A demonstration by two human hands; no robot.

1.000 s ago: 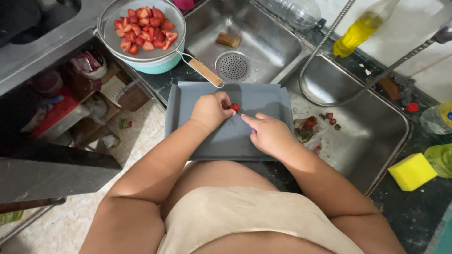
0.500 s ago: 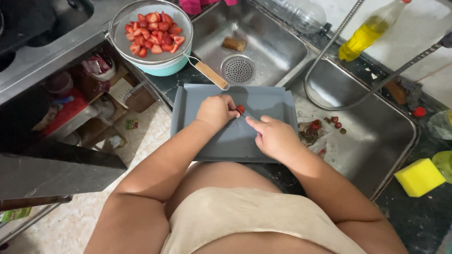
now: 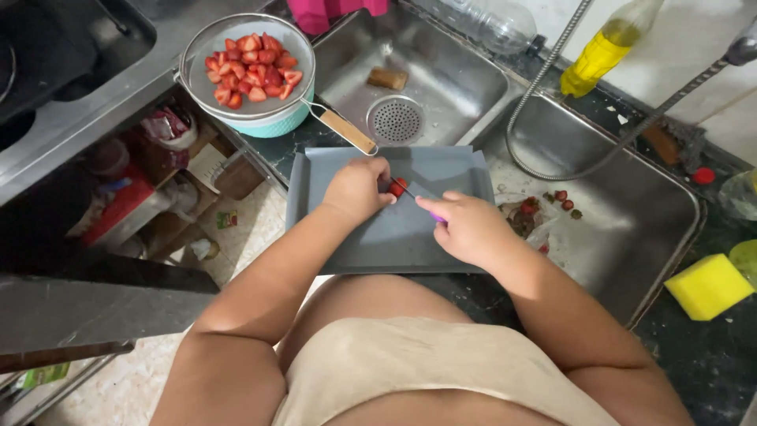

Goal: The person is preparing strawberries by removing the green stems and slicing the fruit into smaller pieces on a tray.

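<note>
Since approx. a sec ago the hands have barely shifted: a strawberry (image 3: 400,187) is still pinned on the grey cutting board (image 3: 394,237) by the left hand (image 3: 356,189), fingers closed on the fruit. The right hand (image 3: 467,227) is still wrapped around a purple-handled knife (image 3: 422,203), blade laid vs. the berry. The view has moved a little closer; the berry looks much the same, so the cut is judged ongoing, not finished.

Containers: a metal strainer (image 3: 197,75) w/ wooden handle sits in a teal bowl (image 3: 277,125) on the surface beyond the board, left side; it is filled w/ cut strawberry pieces (image 3: 252,63). The sink basin (image 3: 631,205) to the right holds green tops and red scraps (image 3: 544,207). A second basin (image 3: 449,79) further back holds a drain cover and a small brown block. A yellow sponge (image 3: 708,285) lies on the surface at far right.
</note>
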